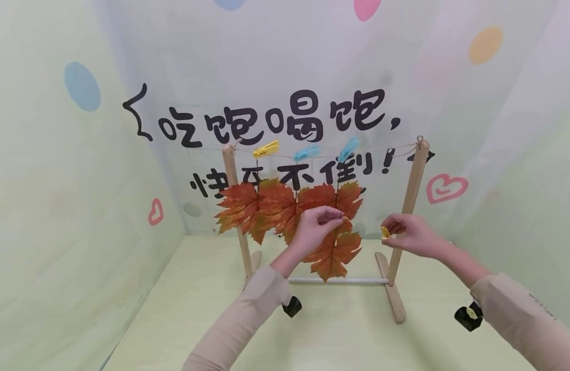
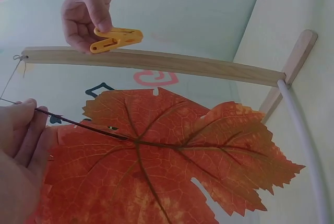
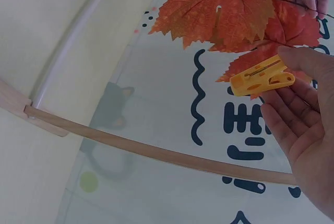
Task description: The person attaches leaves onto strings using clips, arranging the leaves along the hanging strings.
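Note:
My left hand [image 1: 318,226] pinches the thin dark stem of an orange-red maple leaf [image 1: 333,253], which hangs below the fingers in the head view. In the left wrist view that leaf [image 2: 172,145] spreads out wide, its stem running up to the fingertips. My right hand [image 1: 412,234] is beside the right post and pinches a yellow clothespin [image 3: 262,76] between thumb and fingers. Behind the left hand, several similar leaves [image 1: 240,203] hang from a string, held by a yellow clothespin [image 1: 266,149] and two blue clothespins [image 1: 307,152].
The string runs between two wooden posts [image 1: 416,178] of a stand on a pale table [image 1: 173,314]. A white rod [image 1: 354,281] joins the posts low down. Behind stands a curtain with black lettering [image 1: 305,116].

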Demonstrator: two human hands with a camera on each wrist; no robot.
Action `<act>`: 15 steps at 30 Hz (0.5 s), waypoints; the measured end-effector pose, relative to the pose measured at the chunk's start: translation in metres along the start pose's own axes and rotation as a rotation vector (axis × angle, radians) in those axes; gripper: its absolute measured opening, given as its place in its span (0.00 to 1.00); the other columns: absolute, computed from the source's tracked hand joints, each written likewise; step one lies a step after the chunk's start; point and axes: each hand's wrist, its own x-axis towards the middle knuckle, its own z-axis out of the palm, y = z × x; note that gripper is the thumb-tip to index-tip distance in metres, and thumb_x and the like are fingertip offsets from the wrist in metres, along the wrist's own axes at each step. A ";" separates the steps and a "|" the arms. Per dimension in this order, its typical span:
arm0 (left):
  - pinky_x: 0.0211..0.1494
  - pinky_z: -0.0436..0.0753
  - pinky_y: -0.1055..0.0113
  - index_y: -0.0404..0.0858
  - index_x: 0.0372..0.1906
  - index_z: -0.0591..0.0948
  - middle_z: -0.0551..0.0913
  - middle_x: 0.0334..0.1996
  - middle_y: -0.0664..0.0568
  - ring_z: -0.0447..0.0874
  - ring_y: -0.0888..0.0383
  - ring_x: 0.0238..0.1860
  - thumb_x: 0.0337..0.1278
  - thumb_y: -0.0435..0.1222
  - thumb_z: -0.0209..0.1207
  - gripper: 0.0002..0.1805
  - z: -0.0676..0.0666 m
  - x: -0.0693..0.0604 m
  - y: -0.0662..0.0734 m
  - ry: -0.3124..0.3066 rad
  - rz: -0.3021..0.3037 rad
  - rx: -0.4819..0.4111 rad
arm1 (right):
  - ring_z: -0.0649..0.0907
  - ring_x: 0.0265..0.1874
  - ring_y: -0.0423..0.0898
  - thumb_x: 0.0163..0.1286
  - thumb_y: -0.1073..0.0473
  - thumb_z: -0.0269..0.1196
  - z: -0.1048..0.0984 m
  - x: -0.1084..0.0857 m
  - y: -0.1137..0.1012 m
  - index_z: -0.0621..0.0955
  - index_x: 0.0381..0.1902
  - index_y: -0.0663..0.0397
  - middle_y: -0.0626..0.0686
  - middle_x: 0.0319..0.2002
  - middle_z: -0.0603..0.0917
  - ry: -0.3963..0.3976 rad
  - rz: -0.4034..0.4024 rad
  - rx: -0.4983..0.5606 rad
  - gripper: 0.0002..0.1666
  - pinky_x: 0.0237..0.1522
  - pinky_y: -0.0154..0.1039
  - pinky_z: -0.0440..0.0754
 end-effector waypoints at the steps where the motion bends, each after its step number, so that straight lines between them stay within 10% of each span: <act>1: 0.42 0.79 0.74 0.27 0.40 0.81 0.83 0.37 0.41 0.82 0.52 0.37 0.52 0.28 0.59 0.09 0.001 0.002 0.002 -0.011 0.004 0.008 | 0.79 0.29 0.43 0.49 0.69 0.68 -0.003 0.001 -0.002 0.78 0.34 0.65 0.51 0.28 0.80 0.010 -0.011 -0.004 0.13 0.33 0.38 0.81; 15: 0.39 0.80 0.73 0.30 0.41 0.81 0.84 0.37 0.43 0.82 0.55 0.36 0.52 0.30 0.60 0.11 0.013 0.039 0.001 -0.062 0.005 -0.027 | 0.80 0.29 0.48 0.47 0.72 0.69 -0.035 0.018 -0.018 0.78 0.35 0.66 0.54 0.29 0.81 0.134 -0.108 -0.063 0.15 0.33 0.27 0.79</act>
